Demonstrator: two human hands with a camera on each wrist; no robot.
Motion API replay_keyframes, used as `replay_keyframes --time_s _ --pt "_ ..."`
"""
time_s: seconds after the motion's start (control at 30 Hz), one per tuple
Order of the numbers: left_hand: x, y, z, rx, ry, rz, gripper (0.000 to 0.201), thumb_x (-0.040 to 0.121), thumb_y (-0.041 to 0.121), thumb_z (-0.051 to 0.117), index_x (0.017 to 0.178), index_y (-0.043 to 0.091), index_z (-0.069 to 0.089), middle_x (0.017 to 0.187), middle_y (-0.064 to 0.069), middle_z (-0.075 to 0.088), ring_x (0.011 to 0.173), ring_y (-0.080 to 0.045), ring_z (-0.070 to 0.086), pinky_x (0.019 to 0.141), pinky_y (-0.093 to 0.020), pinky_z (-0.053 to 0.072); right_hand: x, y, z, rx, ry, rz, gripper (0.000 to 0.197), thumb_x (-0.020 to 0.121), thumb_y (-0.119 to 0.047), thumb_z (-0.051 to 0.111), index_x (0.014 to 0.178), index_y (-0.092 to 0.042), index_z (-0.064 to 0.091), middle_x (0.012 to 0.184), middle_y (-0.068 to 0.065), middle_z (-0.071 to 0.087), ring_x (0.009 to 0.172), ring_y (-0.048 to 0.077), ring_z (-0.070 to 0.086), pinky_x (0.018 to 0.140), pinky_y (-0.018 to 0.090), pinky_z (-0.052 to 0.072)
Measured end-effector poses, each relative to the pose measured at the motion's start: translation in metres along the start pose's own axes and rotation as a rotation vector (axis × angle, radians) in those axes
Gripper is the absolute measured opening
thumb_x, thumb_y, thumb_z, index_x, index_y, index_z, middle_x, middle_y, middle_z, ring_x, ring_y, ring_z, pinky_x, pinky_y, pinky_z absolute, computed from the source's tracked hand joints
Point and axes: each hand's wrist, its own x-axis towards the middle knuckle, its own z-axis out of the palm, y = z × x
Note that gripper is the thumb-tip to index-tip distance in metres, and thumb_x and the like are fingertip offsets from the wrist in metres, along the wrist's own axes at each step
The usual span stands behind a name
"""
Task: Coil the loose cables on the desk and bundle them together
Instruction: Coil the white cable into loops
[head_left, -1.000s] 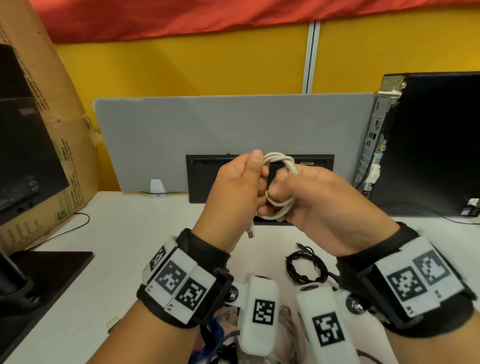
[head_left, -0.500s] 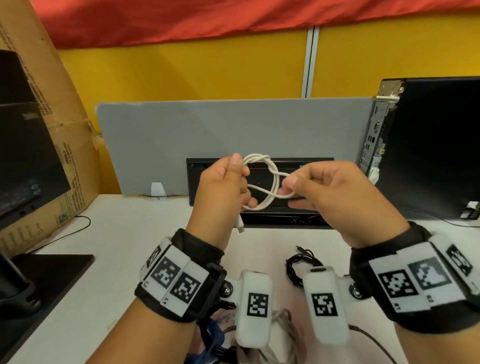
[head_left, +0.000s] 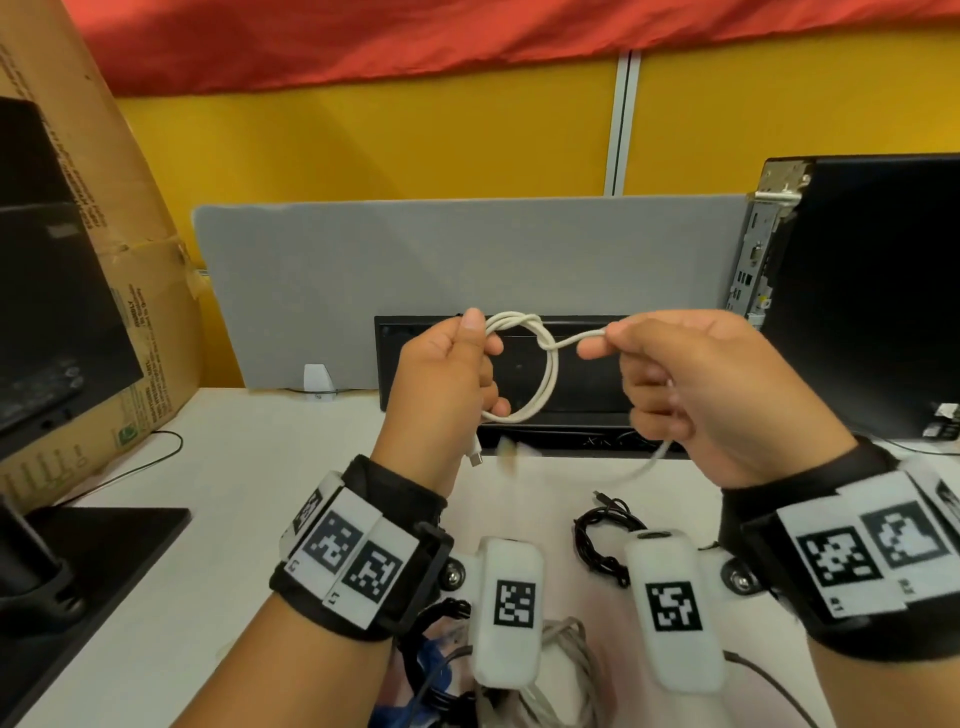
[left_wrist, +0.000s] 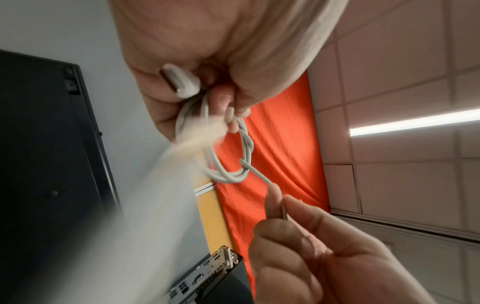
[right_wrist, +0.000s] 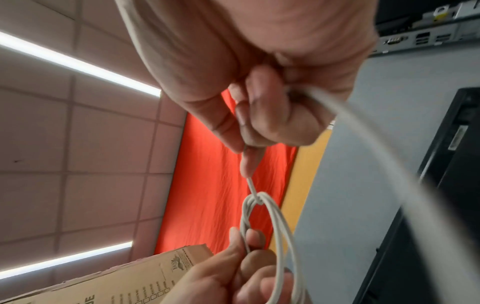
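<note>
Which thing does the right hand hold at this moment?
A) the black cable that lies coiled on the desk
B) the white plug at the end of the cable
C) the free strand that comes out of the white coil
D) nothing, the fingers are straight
C: the right hand pinches the strand leaving the white cable coil, which the left hand grips.

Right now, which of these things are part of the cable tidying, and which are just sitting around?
Part of the job:
- white cable, coil held in left hand, free end pinched by right hand
- black cable bundle on the desk
- grey cables at the near edge

Just lying about:
- computer tower
- cardboard box
- grey divider
</note>
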Motion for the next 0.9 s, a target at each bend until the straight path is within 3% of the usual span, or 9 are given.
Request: replay_keyframes --time_s 0.1,0.17,0.2,0.27,0.33,0.43,0.53,0.73,0.9 --pt "0.0 0.003 -0.003 -0.068 -0.031 -0.021 0.036 0.105 0.028 0.036 0.08 0.009 0.056 0.048 0.006 0.028 0.044 -0.011 0.026 0.049 -0.027 0.041 0.0 0.004 -0.004 -0.301 0.032 -0.155 0.022 0.095 -0.016 0.055 0.086 -0.014 0.076 0.054 -0.001 0.037 0.049 0.013 0.029 0.045 0.025 0.027" --pt "-0.003 0.005 -0.002 -0.201 -0.083 -0.062 0.035 0.105 0.028 0.034 0.082 0.009 0.052 0.05 0.005 0.027 0.044 -0.009 0.024 0.048 -0.025 0.04 0.002 0.008 -0.005 -0.565 0.088 -0.327 0.019 0.093 -0.017 0.059 0.085 -0.023 0.076 0.059 -0.009 0.052 0.053 0.005 0.041 0.053 0.013 0.035" --pt "-0.005 0.006 -0.001 -0.27 -0.115 -0.083 0.034 0.106 0.028 0.033 0.082 0.009 0.05 0.051 0.005 0.026 0.044 -0.009 0.024 0.048 -0.025 0.039 0.004 0.01 -0.006 -0.662 0.109 -0.384 0.017 0.091 -0.016 0.062 0.087 -0.025 0.076 0.069 -0.009 0.059 0.063 0.003 0.047 0.061 0.01 0.036" --pt "-0.007 0.008 0.001 -0.391 -0.173 -0.122 0.032 0.105 0.028 0.032 0.083 0.01 0.047 0.052 0.005 0.025 0.044 -0.008 0.023 0.048 -0.025 0.038 0.007 0.013 -0.007 -0.785 0.158 -0.446 0.017 0.089 -0.016 0.065 0.091 -0.029 0.075 0.084 -0.006 0.06 0.085 0.011 0.05 0.075 0.019 0.035" --pt "-0.008 0.009 0.003 -0.488 -0.214 -0.151 0.031 0.106 0.029 0.032 0.084 0.01 0.045 0.052 0.005 0.024 0.043 -0.008 0.023 0.048 -0.024 0.037 0.009 0.017 -0.004 -0.815 0.197 -0.496 0.017 0.087 -0.016 0.067 0.094 -0.029 0.076 0.084 -0.007 0.06 0.09 0.016 0.05 0.078 0.025 0.036" --pt "-0.01 0.01 0.006 -0.569 -0.238 -0.173 0.03 0.105 0.029 0.032 0.085 0.011 0.045 0.053 0.005 0.023 0.043 -0.008 0.024 0.048 -0.023 0.039 0.009 0.024 0.002 -0.7 0.221 -0.534 0.015 0.086 -0.014 0.069 0.095 -0.023 0.078 0.079 -0.008 0.069 0.077 0.008 0.061 0.075 0.024 0.047" --pt "-0.008 0.011 0.004 -0.594 -0.229 -0.169 0.031 0.106 0.03 0.031 0.085 0.011 0.045 0.054 0.004 0.023 0.043 -0.008 0.024 0.047 -0.023 0.04 0.009 0.028 0.008 -0.381 0.173 -0.434 0.013 0.086 -0.014 0.069 0.092 -0.022 0.077 0.073 -0.006 0.074 0.068 0.008 0.07 0.07 0.025 0.058" --pt "-0.009 0.011 0.004 -0.574 -0.182 -0.131 0.032 0.106 0.03 0.029 0.086 0.01 0.045 0.053 0.004 0.023 0.043 -0.008 0.023 0.045 -0.023 0.039 0.006 0.028 0.019 0.055 0.044 -0.295 0.015 0.088 -0.003 0.064 0.086 -0.012 0.076 0.079 0.01 0.076 0.077 0.028 0.073 0.072 0.032 0.059" --pt "-0.01 0.009 0.008 -0.542 -0.16 -0.108 0.033 0.106 0.029 0.028 0.085 0.011 0.045 0.053 0.004 0.022 0.044 -0.009 0.021 0.047 -0.023 0.038 0.002 0.023 0.021 0.067 -0.014 -0.301 0.019 0.082 -0.007 0.071 0.101 -0.01 0.074 0.085 0.008 0.076 0.082 0.023 0.074 0.075 0.028 0.058"
